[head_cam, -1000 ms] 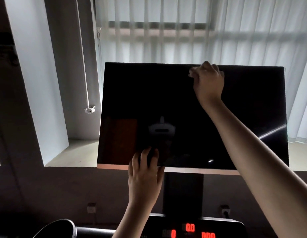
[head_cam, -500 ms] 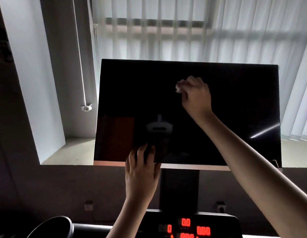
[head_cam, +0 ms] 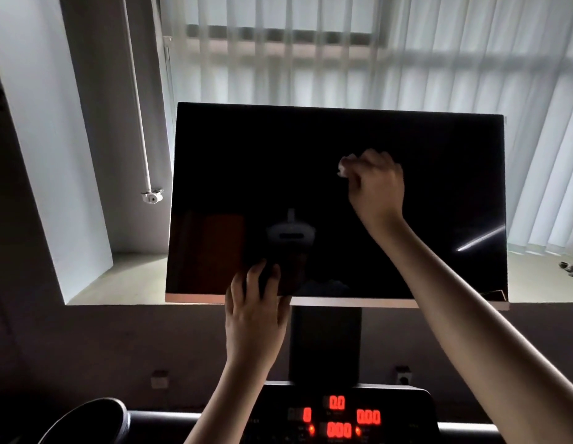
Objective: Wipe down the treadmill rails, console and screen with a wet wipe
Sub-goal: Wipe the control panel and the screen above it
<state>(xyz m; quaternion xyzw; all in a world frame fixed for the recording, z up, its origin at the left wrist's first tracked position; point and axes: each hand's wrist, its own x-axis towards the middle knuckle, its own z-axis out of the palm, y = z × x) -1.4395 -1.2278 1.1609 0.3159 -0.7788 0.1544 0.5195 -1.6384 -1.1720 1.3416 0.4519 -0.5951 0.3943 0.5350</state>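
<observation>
Wet wipe point(head_cam: 344, 166) is a small white crumpled wad, bunched in the curled fingers of your right hand point(head_cam: 376, 187) and pressed on the glossy black screen point(head_cam: 246, 174), right of center. Your left hand point(head_cam: 254, 312) lies with straight fingers on the screen's lower edge; below, the console point(head_cam: 406, 402) glows with red digits.

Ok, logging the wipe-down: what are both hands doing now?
Left hand: open, resting on the glossy black screen.
Right hand: grips a crumpled white wet wipe.
</observation>
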